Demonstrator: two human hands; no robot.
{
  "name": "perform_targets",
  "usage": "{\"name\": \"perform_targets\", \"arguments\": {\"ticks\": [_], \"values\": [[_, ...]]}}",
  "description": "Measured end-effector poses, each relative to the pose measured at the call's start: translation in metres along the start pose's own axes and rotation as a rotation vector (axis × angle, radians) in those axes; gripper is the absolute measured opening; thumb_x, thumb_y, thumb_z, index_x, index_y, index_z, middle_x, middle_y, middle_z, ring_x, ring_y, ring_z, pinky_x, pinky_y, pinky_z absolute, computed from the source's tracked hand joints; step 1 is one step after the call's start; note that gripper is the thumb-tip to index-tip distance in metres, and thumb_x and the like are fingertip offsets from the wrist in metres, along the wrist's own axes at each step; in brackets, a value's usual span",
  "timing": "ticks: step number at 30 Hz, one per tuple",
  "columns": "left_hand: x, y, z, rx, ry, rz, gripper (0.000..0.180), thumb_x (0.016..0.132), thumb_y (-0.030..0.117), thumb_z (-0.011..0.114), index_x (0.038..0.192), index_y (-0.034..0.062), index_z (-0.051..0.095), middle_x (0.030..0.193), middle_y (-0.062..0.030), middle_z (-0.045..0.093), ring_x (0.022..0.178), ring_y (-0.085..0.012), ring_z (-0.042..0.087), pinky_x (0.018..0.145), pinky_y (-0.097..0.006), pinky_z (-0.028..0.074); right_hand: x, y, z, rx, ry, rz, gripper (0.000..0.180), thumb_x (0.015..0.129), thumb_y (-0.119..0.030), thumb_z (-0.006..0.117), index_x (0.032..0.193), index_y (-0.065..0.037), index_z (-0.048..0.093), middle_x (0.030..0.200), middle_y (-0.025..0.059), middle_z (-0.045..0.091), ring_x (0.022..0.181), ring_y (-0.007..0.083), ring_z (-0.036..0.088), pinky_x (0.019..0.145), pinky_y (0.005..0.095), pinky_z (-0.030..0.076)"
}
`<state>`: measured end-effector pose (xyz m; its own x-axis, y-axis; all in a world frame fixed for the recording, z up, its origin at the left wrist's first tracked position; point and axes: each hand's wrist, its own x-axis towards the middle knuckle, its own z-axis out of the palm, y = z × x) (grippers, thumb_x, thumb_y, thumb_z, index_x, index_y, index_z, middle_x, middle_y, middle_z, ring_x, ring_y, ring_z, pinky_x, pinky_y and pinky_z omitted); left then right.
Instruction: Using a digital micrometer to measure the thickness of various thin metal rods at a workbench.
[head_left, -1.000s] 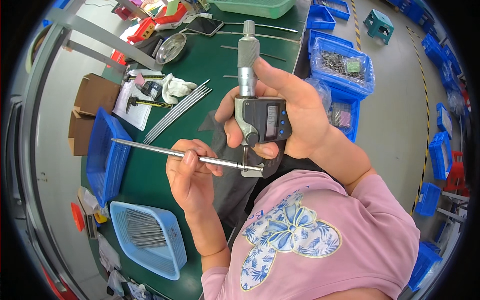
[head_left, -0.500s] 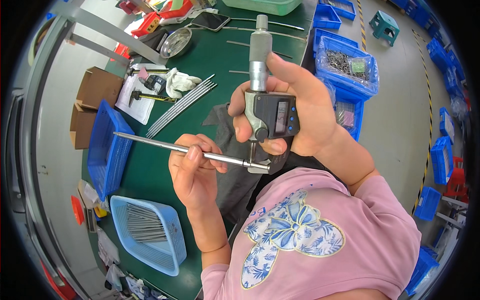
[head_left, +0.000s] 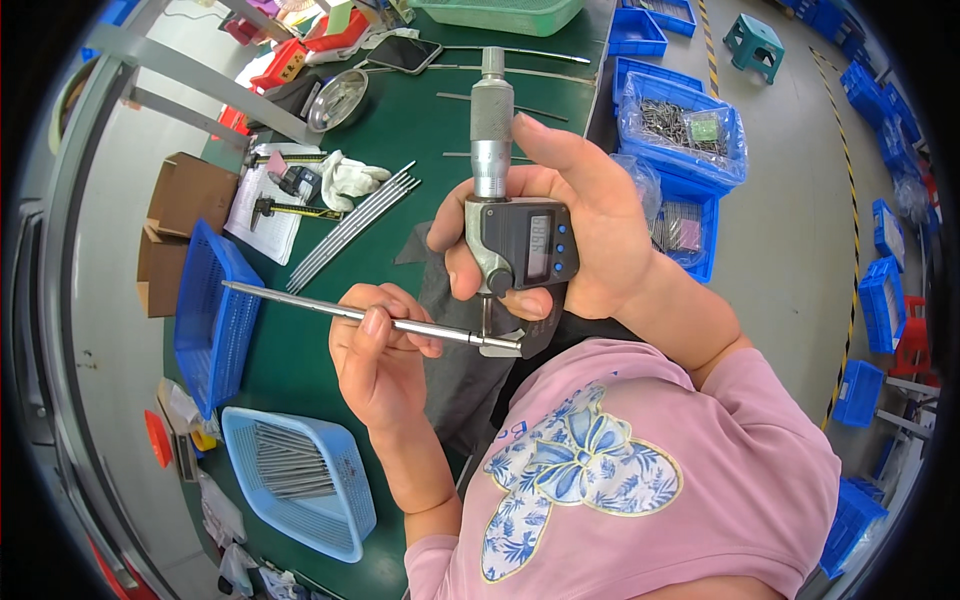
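In my left hand [head_left: 378, 350] a slim metal rod [head_left: 290, 299] is pinched between thumb and fingers. Its right end lies in the jaws of a digital micrometer [head_left: 491, 130], which has a grey thimble on top and a small display on its dark body. My right hand [head_left: 590, 220] wraps round the micrometer's frame, thumb raised beside the thimble. Several similar rods [head_left: 350, 228] lie side by side on the green table, left of the micrometer. A light blue basket [head_left: 362, 500] at the lower left holds many more.
An empty-looking blue basket [head_left: 215, 320] stands at the table's left, beside a cardboard box [head_left: 185, 195]. Calipers [head_left: 300, 210], white gloves [head_left: 350, 180], a metal bowl [head_left: 338, 100] and a phone [head_left: 405, 55] lie farther back. Blue bins [head_left: 690, 150] of small metal parts are at the right.
Both hands, with the rod and micrometer, appear slightly farther left in view. The micrometer's thimble sits a little lower in the picture, and its display reading has changed. Both grips stay the same.
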<state>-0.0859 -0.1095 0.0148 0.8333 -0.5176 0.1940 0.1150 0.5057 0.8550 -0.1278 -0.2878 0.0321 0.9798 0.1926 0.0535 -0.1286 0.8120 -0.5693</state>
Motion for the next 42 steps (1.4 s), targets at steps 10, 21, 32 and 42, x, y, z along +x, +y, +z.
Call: {"name": "perform_targets", "arguments": {"ticks": [10, 21, 32, 42], "values": [[0.003, -0.005, 0.005, -0.001, -0.014, -0.025, 0.018, 0.078, 0.013, 0.044, 0.077, -0.0044, 0.046, 0.062, -0.0154, 0.047, 0.050, -0.0178, 0.048, 0.047, -0.024, 0.042, -0.005, -0.005, -0.004, 0.031, 0.009, -0.034, 0.062, 0.082, -0.049, 0.028, 0.085, 0.008, 0.052, 0.065, 0.0196, 0.056, 0.036, 0.0161, 0.046, 0.032, 0.0220, 0.037], [0.032, 0.045, -0.043, 0.030, 0.077, 0.147, 0.023, 0.080, 0.021, 0.047, 0.076, -0.0019, 0.047, 0.059, -0.0104, 0.050, 0.046, -0.0157, 0.048, 0.042, -0.024, 0.038, -0.004, -0.008, -0.021, -0.096, 0.295, -0.180, 0.058, 0.083, -0.044, 0.026, 0.091, 0.009, 0.047, 0.065, 0.0172, 0.054, 0.034, 0.0153, 0.041, 0.032, 0.0221, 0.034], [0.116, 0.149, -0.297, 0.227, 1.119, -0.160, 0.017, 0.077, 0.012, 0.051, 0.062, 0.0089, 0.045, 0.049, 0.0001, 0.042, 0.036, -0.0079, 0.036, 0.030, -0.020, 0.028, -0.049, -0.013, -0.063, -0.116, 0.593, -0.276, 0.053, 0.080, -0.045, 0.032, 0.091, 0.004, 0.048, 0.066, 0.0134, 0.055, 0.036, 0.0167, 0.042, 0.033, 0.0256, 0.032], [0.094, 0.148, -0.353, 0.272, 1.389, -0.310, 0.015, 0.076, 0.012, 0.041, 0.062, 0.0056, 0.043, 0.050, -0.0049, 0.048, 0.036, -0.0086, 0.044, 0.029, -0.018, 0.033, -0.085, -0.024, -0.077, -0.139, 0.760, -0.471, 0.049, 0.081, -0.043, 0.033, 0.090, 0.002, 0.049, 0.065, 0.0111, 0.054, 0.035, 0.0158, 0.041, 0.032, 0.0242, 0.032]]}}
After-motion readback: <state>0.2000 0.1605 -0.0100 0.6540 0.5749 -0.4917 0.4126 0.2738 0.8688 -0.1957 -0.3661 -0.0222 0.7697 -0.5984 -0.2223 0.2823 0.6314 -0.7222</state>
